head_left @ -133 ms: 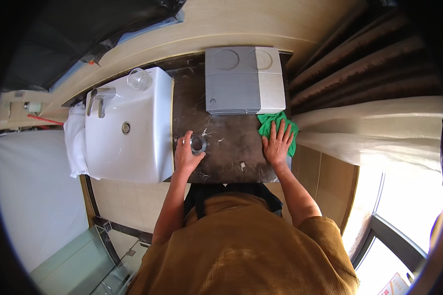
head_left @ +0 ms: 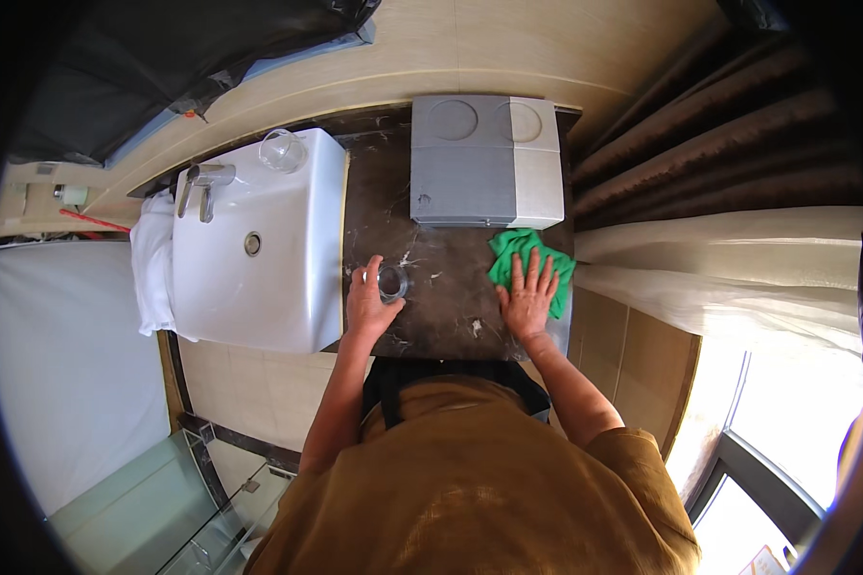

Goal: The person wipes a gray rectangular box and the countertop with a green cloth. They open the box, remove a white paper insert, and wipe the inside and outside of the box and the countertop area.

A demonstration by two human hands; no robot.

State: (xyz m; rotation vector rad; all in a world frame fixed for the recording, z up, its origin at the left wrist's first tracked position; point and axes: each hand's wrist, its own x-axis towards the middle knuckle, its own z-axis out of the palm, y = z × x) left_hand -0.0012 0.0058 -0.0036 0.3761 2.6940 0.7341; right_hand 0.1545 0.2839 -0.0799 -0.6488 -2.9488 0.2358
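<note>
My left hand curls its thumb and fingers around a small clear glass on the dark marbled countertop, just right of the sink. On the right side of the counter, my right hand lies flat with fingers spread, pressing a crumpled green cloth against the surface. Part of the cloth bunches up beyond the fingertips, and some hangs at the counter's right edge. The palm hides the middle of it.
A white sink with a metal faucet fills the left; a clear glass bowl stands on its back rim. A grey-and-white box sits at the counter's back. A white towel hangs left; curtains hang right.
My right hand has slid slightly left and toward me, dragging the green cloth along. My left hand stays on the glass. The whole view has shifted a little.
</note>
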